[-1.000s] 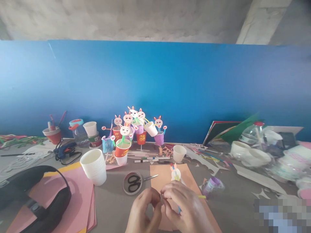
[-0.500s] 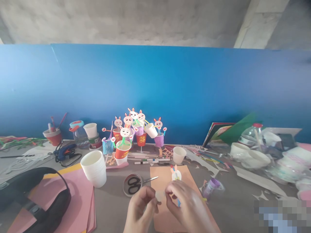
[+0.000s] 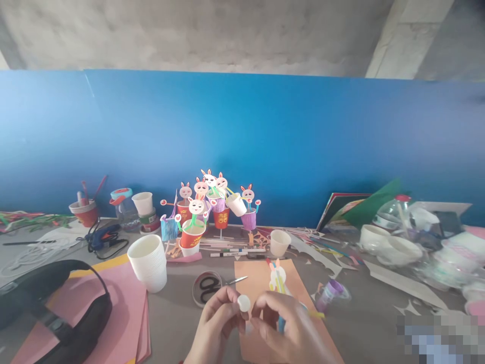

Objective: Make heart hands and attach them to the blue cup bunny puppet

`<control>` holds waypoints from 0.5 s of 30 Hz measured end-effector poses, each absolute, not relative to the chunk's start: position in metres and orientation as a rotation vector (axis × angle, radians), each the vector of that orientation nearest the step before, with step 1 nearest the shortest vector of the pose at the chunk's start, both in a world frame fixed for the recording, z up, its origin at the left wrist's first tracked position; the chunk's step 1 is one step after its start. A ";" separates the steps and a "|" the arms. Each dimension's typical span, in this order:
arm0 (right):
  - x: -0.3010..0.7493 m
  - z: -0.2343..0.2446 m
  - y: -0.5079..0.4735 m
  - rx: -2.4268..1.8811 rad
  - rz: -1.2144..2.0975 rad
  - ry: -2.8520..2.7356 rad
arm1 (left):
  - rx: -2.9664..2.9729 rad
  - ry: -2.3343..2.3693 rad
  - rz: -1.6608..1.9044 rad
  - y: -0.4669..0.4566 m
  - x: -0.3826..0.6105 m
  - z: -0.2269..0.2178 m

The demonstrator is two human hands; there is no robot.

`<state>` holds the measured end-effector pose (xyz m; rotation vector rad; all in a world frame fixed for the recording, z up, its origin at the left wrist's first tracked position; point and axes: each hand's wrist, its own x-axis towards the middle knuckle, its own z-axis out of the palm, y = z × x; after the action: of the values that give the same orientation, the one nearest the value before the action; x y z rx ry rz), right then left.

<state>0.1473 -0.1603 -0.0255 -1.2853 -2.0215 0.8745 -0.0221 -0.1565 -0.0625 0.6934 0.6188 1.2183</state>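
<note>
In the fingers of my left hand is a small white disc, pinched by its edge and facing me. Close by on the right is my right hand, its thumb and fingers curled together near the disc; whatever may be between its fingertips is too small to make out. Both hands are over a sheet of orange paper. On that sheet, partly hidden behind my right hand, lies a rabbit-head cutout with yellow and blue strips. Black-handled scissors rest inside a roll of tape left of my hands.
Several rabbit-faced paper cups stand at the back. A stack of white cups, pink paper and a black headset are on the left. Purple glitter tube, paper scraps and plastic-wrapped bowls lie right.
My left hand has turned and risen slightly, so the white disc now shows its full face. The right hand has shifted a little, uncovering more of the rabbit cutout's strips.
</note>
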 end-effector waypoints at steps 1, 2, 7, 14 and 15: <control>0.148 -0.026 -0.160 -1.261 0.905 -1.976 | 0.689 0.605 1.205 -0.156 -0.022 -0.062; 0.148 -0.027 -0.159 -1.226 0.938 -1.939 | 0.685 0.595 1.195 -0.156 -0.022 -0.062; 0.148 -0.030 -0.156 -1.179 1.032 -1.861 | 0.689 0.598 1.177 -0.155 -0.021 -0.062; 0.148 -0.024 -0.159 -1.221 1.101 -1.822 | 0.847 0.646 1.181 -0.154 -0.022 -0.074; 0.148 -0.024 -0.159 -1.206 1.125 -1.805 | 0.883 0.643 1.189 -0.154 -0.023 -0.075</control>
<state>0.1482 -0.1586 -0.0235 -1.2064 -1.8053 1.1253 -0.0228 -0.1537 -0.0753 0.8825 0.6430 1.1886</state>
